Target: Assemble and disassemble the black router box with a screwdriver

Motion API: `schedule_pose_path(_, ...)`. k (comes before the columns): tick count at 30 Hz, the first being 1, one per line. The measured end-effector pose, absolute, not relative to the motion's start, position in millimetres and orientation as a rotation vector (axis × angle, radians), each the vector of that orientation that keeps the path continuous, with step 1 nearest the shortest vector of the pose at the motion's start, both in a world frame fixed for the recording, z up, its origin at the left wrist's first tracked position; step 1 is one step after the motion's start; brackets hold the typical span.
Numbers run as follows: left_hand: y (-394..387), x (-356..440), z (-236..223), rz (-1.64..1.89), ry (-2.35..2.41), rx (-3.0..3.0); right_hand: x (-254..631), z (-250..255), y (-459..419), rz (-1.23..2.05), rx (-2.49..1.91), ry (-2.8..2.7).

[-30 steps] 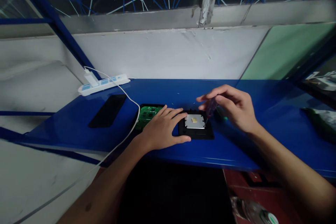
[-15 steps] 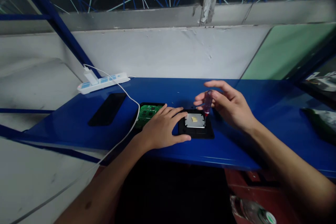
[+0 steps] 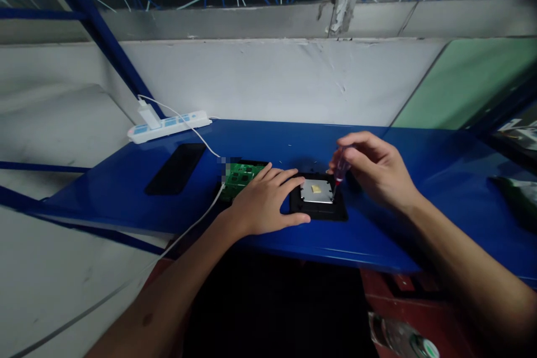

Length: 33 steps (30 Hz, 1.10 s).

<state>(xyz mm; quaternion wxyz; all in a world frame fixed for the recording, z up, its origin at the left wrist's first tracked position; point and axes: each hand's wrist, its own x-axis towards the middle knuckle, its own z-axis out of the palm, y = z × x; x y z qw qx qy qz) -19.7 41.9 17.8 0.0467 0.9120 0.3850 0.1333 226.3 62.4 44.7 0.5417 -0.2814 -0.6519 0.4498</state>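
My right hand (image 3: 375,170) grips a small screwdriver (image 3: 343,166) with a clear purplish handle, held nearly upright. Its tip meets the right edge of a silver metal plate (image 3: 310,197), which bears a small yellowish pad (image 3: 316,189). The plate sits in a black plastic casing (image 3: 323,213) on the table. Spread flat, my left hand (image 3: 266,204) rests its fingertips and thumb on the casing's left side. Partly behind that hand lies a green circuit board (image 3: 240,176) in a black housing.
On the blue table (image 3: 251,137), a black phone-like slab (image 3: 175,169) lies at left below a white power strip (image 3: 172,126). A white cable (image 3: 197,218) crosses the left side. A plastic bottle (image 3: 398,335) is below the table's front edge, at right.
The fingers of my right hand have closed more tightly around the screwdriver's handle. My left hand stays on the casing. The whole view has shifted slightly.
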Motion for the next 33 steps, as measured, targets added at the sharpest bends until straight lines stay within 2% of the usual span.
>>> schedule_pose_path(7, 43, -21, 16, 0.412, 1.158, 2.784, 222, 43, 62, 1.03, -0.697, -1.481)
schedule_pose_path(14, 42, -21, 17, 0.41, 1.162, 2.78, 221, 48, 61, 0.663, -0.775, -1.481)
schedule_pose_path(21, 43, -21, 15, 0.407, 1.156, 2.798, 218, 40, 59, 0.564, -0.748, -1.538)
schedule_pose_path(28, 42, -20, 16, 0.4, 1.17, 2.79, 221, 33, 61, 0.259, -0.768, -1.615)
schedule_pose_path(33, 42, -20, 17, 0.406, 1.176, 2.78, 217, 35, 57, 0.16, -0.849, -1.589)
